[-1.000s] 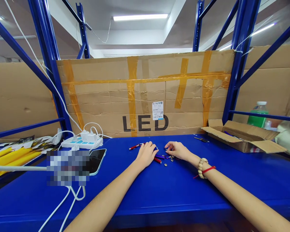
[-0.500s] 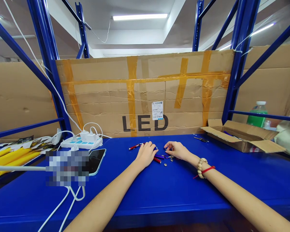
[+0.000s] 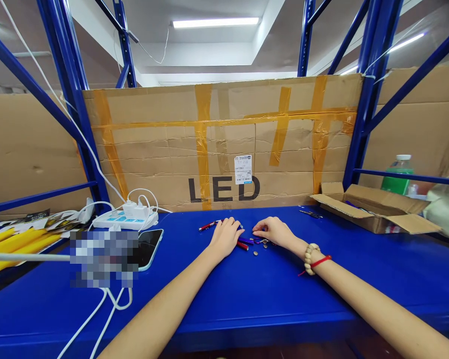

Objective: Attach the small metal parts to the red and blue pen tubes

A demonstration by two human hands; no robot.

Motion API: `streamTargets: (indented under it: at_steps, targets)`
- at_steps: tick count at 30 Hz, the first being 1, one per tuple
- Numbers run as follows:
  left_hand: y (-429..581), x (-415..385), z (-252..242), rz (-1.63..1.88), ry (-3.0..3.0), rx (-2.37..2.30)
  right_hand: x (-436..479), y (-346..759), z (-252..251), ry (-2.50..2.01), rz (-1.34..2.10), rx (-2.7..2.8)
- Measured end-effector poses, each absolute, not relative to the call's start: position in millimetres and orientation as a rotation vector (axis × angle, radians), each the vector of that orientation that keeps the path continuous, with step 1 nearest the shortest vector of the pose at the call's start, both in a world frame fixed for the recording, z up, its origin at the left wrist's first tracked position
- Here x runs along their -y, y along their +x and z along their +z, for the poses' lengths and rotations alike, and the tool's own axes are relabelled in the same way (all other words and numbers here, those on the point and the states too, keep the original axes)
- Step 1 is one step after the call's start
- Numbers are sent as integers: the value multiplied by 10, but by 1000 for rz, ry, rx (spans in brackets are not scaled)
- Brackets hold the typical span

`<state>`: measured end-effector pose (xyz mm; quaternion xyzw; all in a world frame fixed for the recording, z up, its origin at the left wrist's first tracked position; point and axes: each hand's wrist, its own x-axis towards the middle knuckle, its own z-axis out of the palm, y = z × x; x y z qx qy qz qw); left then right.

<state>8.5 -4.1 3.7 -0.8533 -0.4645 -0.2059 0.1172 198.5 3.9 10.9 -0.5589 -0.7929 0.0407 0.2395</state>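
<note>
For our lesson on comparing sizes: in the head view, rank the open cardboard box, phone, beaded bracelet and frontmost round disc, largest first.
1. Open cardboard box
2. Phone, partly blurred over
3. Beaded bracelet
4. Frontmost round disc

Blue metal rack uprights (image 3: 75,99) left and right, diagonal braces (image 3: 415,82). Far: brown cardboard panel (image 3: 160,154), orange tape strips (image 3: 202,144), black "LED" lettering (image 3: 192,190). Flat blue shelf surface (image 3: 247,294) near. White ceiling (image 3: 209,55), long tube light (image 3: 216,23) on.

I had free tabletop (image 3: 185,244) between the phone (image 3: 150,248) and the left hand (image 3: 226,236), but red and blue tubes (image 3: 246,241) cluttered the gap to the right hand (image 3: 275,232)
</note>
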Motion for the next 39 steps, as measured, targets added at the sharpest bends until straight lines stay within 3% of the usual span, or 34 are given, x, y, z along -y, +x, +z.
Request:
streamTargets:
  at_steps: [8,26,39]
  targets:
    - [90,49,49,-593,-2486,1359,87,1850,224,-1224,-86,1909]
    - [93,68,53,-604,-2478,1355,97,1799,159,-815,-211,2161]
    - [89,81,72,-548,-2500,1345,132,1790,151,-980,-164,2289]
